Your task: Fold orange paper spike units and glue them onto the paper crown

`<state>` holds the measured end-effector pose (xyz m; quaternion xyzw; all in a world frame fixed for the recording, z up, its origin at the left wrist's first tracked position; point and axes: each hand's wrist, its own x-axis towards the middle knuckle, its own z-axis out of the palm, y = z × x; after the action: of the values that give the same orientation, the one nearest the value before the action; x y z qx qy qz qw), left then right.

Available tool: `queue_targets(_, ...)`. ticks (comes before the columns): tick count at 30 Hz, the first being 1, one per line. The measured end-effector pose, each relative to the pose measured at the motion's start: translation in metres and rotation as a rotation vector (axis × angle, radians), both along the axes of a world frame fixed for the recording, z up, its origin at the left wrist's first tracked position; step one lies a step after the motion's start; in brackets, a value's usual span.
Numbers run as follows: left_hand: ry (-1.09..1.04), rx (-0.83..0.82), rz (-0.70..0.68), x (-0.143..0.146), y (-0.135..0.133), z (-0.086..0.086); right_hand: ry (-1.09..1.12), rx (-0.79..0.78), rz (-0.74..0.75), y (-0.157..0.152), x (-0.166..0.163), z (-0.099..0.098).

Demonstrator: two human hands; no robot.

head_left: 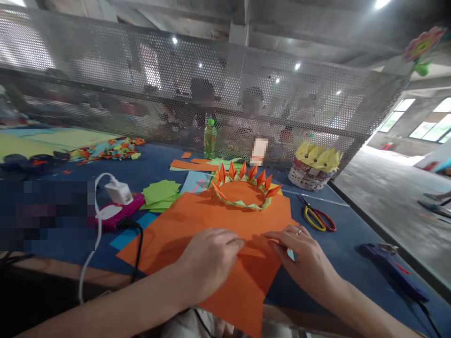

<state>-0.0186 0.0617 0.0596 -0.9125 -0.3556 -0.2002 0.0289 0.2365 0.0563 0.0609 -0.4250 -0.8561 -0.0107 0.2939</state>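
1. Head view: our left hand [214,256] has its fingers curled close together at the orange paper [169,230]; our right hand [299,246] is loosely bent, its fingertips at the paper too. We cannot tell whether either one pinches it.
2. The orange paper lies beneath both hands, one corner hanging past the near edge of the desk [343,258]. Its sheets overlap, so we cannot settle a long axis; neither hand is clearly nearer.
3. Straight beyond our fingertips, toward the desk's far edge, the orange-and-green paper ring [252,173] rests on the orange paper, apart from both hands.
4. Farther out, we see scissors [314,212] toward the desk's right edge, a blue corded tool [394,270] nearer its front right corner, and green sheets [160,195] left of the ring.
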Motion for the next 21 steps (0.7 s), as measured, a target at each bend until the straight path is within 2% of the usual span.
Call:
queue_targets(5, 0.028, 0.019, -0.045, 0.019, 0.011, -0.005, 0.001, -0.017, 0.093, 0.005, -0.008, 0.009)
queue_targets(9, 0.015, 0.046, -0.027, 0.022, 0.020, -0.007, -0.033, 0.007, 0.160, 0.008, -0.009, 0.002)
queue_targets(15, 0.021, 0.081, -0.126, 0.009, 0.016, -0.021, -0.125, 0.115, 0.183, 0.009, -0.002, -0.018)
queue_targets(21, 0.001, 0.079, -0.184, -0.005, 0.010, -0.025, -0.180, 0.113, 0.249, 0.002, -0.005, -0.019)
